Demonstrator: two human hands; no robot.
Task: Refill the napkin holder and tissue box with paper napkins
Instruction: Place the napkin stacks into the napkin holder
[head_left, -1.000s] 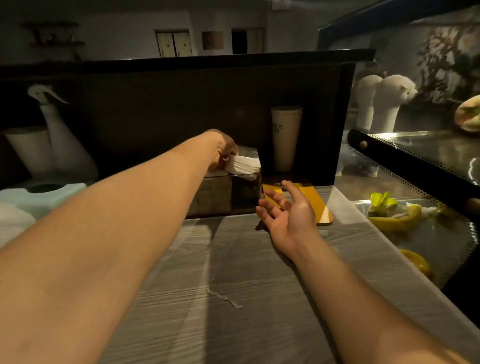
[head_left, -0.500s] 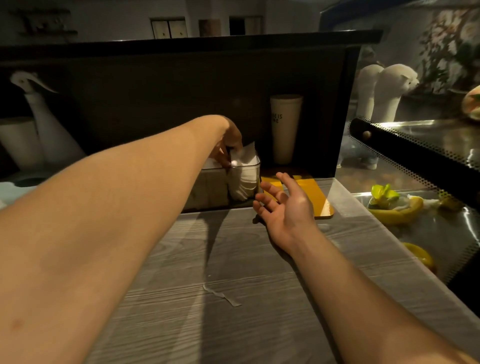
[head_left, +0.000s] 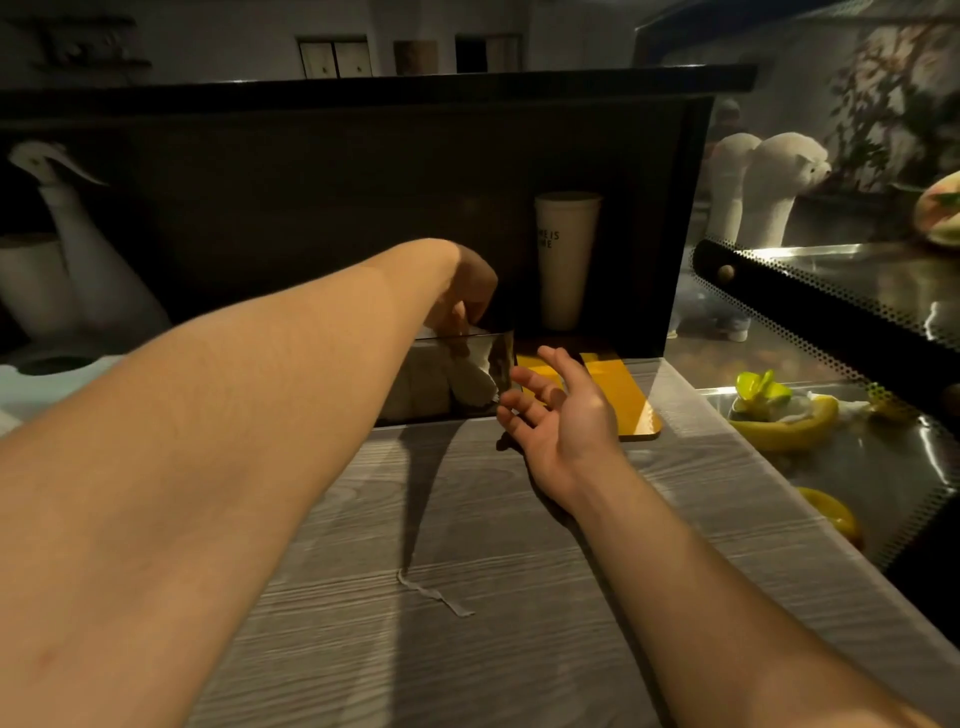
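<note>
Two hands reached far: the left hand (head_left: 470, 291) curled over napkins (head_left: 475, 382) in one holder (head_left: 452, 379); the right hand (head_left: 561, 415), fingers spread and holding nothing, hovered beside it.

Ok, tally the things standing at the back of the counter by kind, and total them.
Clear napkin holder: 1
Tall paper cup: 1
Yellow board: 1
White spray bottle: 1
Total: 4
</note>
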